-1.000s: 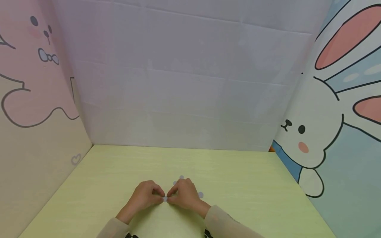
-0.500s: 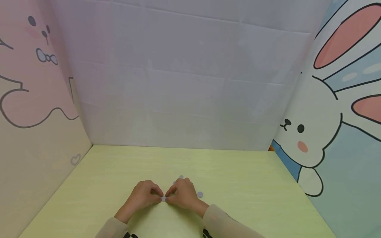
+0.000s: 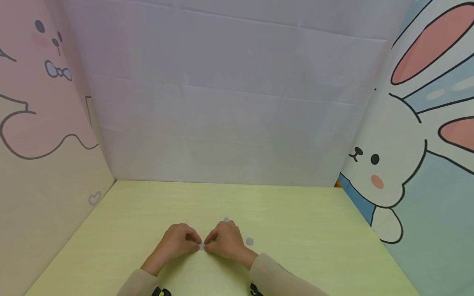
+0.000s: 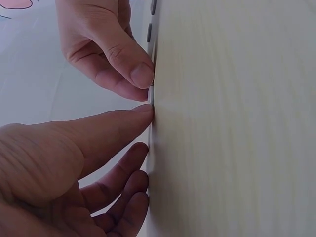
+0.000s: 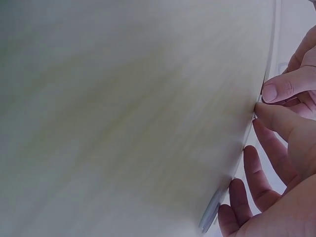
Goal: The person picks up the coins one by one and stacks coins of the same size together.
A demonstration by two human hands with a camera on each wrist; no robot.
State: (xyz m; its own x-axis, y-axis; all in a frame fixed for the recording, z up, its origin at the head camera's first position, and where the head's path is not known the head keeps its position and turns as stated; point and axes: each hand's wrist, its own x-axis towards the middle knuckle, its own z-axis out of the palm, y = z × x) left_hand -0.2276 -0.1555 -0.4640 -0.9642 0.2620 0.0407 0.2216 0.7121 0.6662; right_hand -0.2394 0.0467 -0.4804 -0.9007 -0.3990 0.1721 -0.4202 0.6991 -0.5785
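A small flat grey disc (image 3: pixel 201 246) lies on the table between the fingertips of both hands. From its left side my left hand (image 3: pixel 179 240) pinches the edge with thumb and forefinger. Opposite, my right hand (image 3: pixel 227 242) does the same at the right edge. Seen edge-on in the left wrist view, the disc (image 4: pixel 151 95) is a thin pale sliver at tabletop level, with the two thumbs close to each other. Fingertips cover much of it. In the right wrist view, another disc (image 5: pixel 211 211) lies by the right hand's outer fingers.
One loose grey disc (image 3: pixel 249 241) lies right of the right wrist. Another disc (image 3: pixel 226 219) shows just beyond the right knuckles. The pale yellow table (image 3: pixel 155 205) meets a white back wall (image 3: pixel 229 123), with cartoon-printed panels on both sides.
Both hands stay at the same disc and have shifted very slightly left in the head view. A disc partly visible behind the right hand is now hidden.
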